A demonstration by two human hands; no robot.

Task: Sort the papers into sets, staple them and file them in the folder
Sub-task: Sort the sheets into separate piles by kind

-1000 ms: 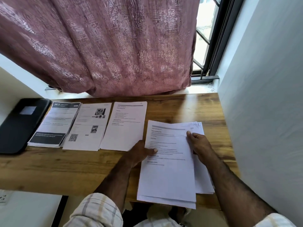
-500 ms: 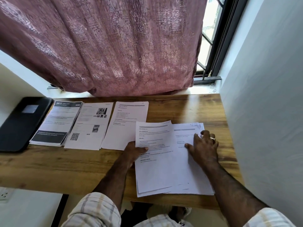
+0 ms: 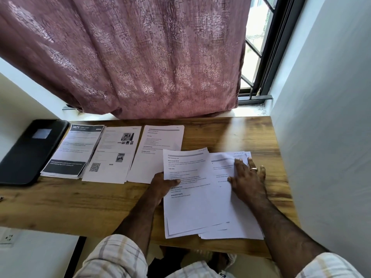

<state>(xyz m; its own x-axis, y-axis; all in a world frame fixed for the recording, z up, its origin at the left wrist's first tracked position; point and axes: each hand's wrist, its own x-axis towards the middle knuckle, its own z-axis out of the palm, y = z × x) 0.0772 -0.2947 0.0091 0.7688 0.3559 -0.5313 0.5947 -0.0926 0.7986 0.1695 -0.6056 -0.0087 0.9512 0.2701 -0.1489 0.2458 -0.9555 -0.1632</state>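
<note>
My left hand (image 3: 161, 183) grips the left edge of a few printed sheets (image 3: 190, 193) and holds them over the desk's near right part. My right hand (image 3: 248, 179) lies flat with straight fingers on the loose stack of papers (image 3: 236, 221) underneath. Three sorted piles lie in a row further left: a dark-banded pile (image 3: 74, 151), a pile with photos and a QR code (image 3: 114, 155), and a text-only pile (image 3: 158, 149). A black folder (image 3: 30, 151) lies shut at the far left.
The wooden desk (image 3: 80, 201) ends against a white wall (image 3: 325, 137) on the right. A pink curtain (image 3: 140, 57) hangs over the far edge, beside a window (image 3: 259, 43). A wall socket (image 3: 8, 237) sits below the desk at the left.
My left hand has slid the top sheets leftward off the stack, uncovering the page beneath. My right hand moved up and now lies flat on that uncovered page.
</note>
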